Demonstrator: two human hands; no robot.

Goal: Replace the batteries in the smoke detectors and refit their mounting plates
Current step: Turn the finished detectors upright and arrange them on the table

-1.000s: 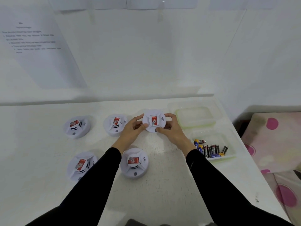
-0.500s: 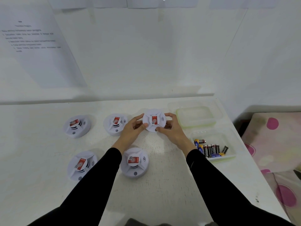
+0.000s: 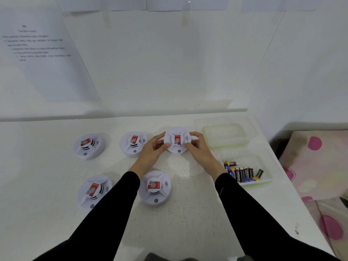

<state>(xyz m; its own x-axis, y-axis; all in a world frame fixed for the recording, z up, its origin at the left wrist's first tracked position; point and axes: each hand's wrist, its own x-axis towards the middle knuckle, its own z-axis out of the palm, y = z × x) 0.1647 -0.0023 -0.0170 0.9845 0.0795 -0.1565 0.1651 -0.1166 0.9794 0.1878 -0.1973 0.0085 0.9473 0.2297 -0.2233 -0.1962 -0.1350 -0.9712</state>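
Both hands grip one white smoke detector (image 3: 177,141) with a red label, at the far middle of the white table (image 3: 188,213). My left hand (image 3: 152,149) holds its left rim between thumb and fingers. My right hand (image 3: 198,148) holds its right rim the same way. Whether the detector rests on the table or is lifted cannot be told. Several more detectors lie face up: two at the far left (image 3: 88,146) (image 3: 133,143) and two nearer me (image 3: 94,191) (image 3: 155,187). AA batteries (image 3: 243,173) lie in a clear tub (image 3: 263,162) to the right.
A second clear tub or lid (image 3: 226,136) with a green rim sits behind the battery tub. The white wall rises just behind the table, with a printed sheet (image 3: 37,46) taped at left. The table's right edge drops off beside a pink-spotted fabric (image 3: 320,166).
Hardly anything; the held detector has shifted very slightly in my hands. The other detectors and the tubs have stayed put.
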